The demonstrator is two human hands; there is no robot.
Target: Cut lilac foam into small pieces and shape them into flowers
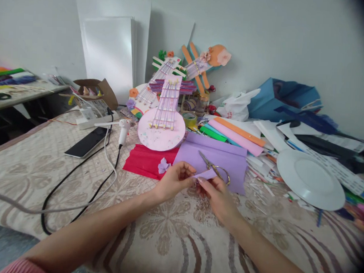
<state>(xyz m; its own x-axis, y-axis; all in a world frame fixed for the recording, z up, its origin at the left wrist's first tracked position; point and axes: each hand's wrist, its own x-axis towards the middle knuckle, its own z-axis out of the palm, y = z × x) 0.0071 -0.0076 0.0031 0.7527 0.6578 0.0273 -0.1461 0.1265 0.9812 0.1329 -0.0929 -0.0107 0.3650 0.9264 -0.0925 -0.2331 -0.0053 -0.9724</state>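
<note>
A small strip of lilac paper [207, 175] is pinched between my two hands, above the patterned cloth. My left hand [177, 179] grips its left end, and my right hand [212, 190] holds it from the right with fingertips close to the left ones. Just behind my hands, gold-handled scissors [212, 165] lie on a lilac crepe sheet [235, 156]. To the left, a lilac paper flower [163, 165] rests on a red crepe sheet [142, 161]. Behind them leans a pink guitar-shaped craft [161, 130] with strings and small yellow pegs.
On the left are a white glue gun [123, 132], a black phone [85, 142] and looping cables. Paper rolls [236, 134], a white plate [310, 179] and paper scraps lie right. A blue bag [284, 100] and a cardboard box [107, 94] stand behind.
</note>
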